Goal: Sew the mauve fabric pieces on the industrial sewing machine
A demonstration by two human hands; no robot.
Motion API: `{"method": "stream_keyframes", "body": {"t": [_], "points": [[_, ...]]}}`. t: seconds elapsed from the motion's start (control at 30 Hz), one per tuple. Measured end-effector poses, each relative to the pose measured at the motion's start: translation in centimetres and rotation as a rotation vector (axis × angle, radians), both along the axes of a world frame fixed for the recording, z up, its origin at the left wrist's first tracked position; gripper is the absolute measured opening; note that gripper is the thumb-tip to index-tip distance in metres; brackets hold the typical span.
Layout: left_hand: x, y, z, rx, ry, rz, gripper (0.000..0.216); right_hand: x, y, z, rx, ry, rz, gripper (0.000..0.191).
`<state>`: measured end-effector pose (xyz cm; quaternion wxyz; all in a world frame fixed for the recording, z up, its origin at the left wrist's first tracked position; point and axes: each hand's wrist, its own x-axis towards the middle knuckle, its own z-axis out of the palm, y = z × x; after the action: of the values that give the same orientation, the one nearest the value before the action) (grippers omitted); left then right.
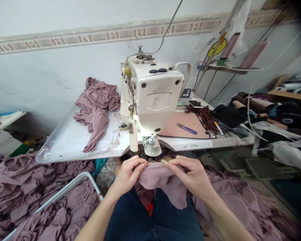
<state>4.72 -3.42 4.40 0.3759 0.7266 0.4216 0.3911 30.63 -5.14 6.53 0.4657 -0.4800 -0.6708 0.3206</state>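
Between my hands a piece of mauve fabric point(163, 179) is stretched by its upper edge and hangs down over my lap. My left hand point(130, 174) pinches the edge on the left, thumb against fingers. On the other side my right hand point(190, 172) grips the same edge between thumb and fingers. Both hands are just in front of the white sewing machine point(158, 93), close below its lit clear guard point(152, 146). The fabric's lower part hangs in loose folds, and something red point(148, 209) shows beneath it.
A bunched mauve garment point(97, 103) lies on the table's left side point(65, 140). Purple thread snips point(187, 128) and a phone point(196, 104) lie right of the machine. A white basket point(89, 175) of mauve pieces stands lower left. Thread cones point(254, 55) stand upper right.
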Motion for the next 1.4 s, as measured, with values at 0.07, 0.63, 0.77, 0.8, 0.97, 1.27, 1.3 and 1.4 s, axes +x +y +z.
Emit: {"method": "stream_keyframes", "body": {"t": [0.07,0.63,0.77,0.8,0.97,1.27,1.3,1.4], "points": [[0.5,0.4,0.1,-0.031,-0.06,0.045,0.032,0.0,0.8,0.0,-0.015,0.023,-0.033,0.034],[3.9,4.8,0.5,-0.152,-0.279,0.324,0.024,1.2,6.8,-2.1,-0.134,0.239,-0.125,0.038],[4.2,5.5,0.3,-0.133,-0.301,0.329,0.029,1.6,7.7,-2.5,-0.103,0.235,-0.139,0.041],[4.3,5.7,0.3,-0.132,-0.304,0.323,0.03,1.6,7.8,-2.7,-0.095,0.233,-0.144,0.041],[3.6,5.6,-0.3,-0.118,-0.28,0.32,0.029,1.3,6.1,-3.1,-0.081,0.188,-0.147,0.043],[-9.7,4.4,-1.8,0.213,0.389,0.632,0.03,8.3,-0.3,-7.1,-0.418,0.128,-0.038,0.056],[-11.8,4.4,-1.8,0.243,0.491,0.726,0.033,9.3,-0.6,-7.6,-0.45,0.156,-0.101,0.054],[-16.9,4.5,-1.8,0.199,0.734,0.905,0.042,10.6,-1.0,-8.4,-0.48,0.226,-0.225,0.057]]}}
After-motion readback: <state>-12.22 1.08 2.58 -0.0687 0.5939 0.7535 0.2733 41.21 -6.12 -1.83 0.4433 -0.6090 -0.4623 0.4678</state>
